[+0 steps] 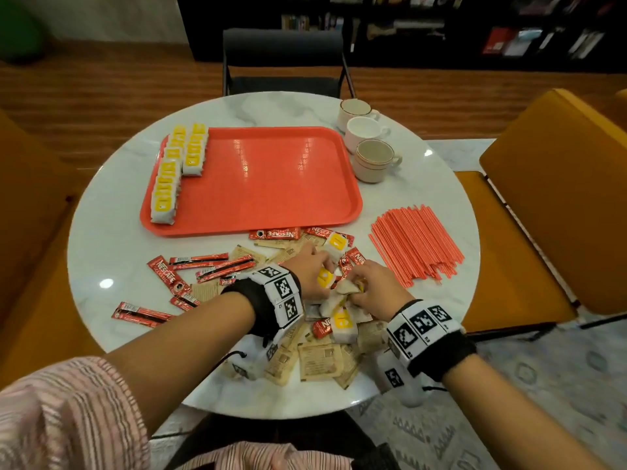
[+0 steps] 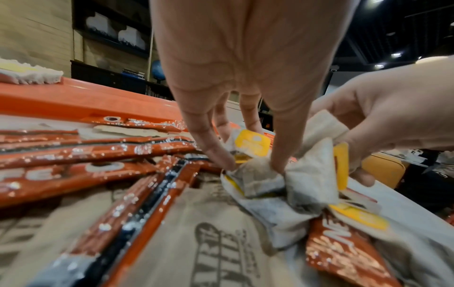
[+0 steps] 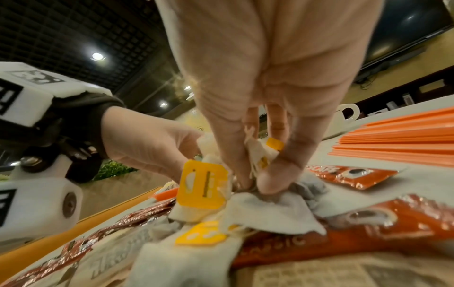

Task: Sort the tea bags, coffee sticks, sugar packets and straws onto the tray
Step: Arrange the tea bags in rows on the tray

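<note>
Both curled, pinching white paper tea bags with yellow tags [image 1: 334, 293] at six o'clock of the flat red plastic tray [image 1: 271, 178]: left hand [image 1: 310, 271], right hand [image 1: 376, 288]. Likely snag: tangled strings dragging extra bags or red coffee sticks [image 1: 210, 266] off the round white marble worktop [image 1: 101, 239].

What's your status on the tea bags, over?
Left hand and right hand both pinching tea bags in the pile. Two rows already on the tray. Coffee sticks and sugar packets tangled among them.
</note>
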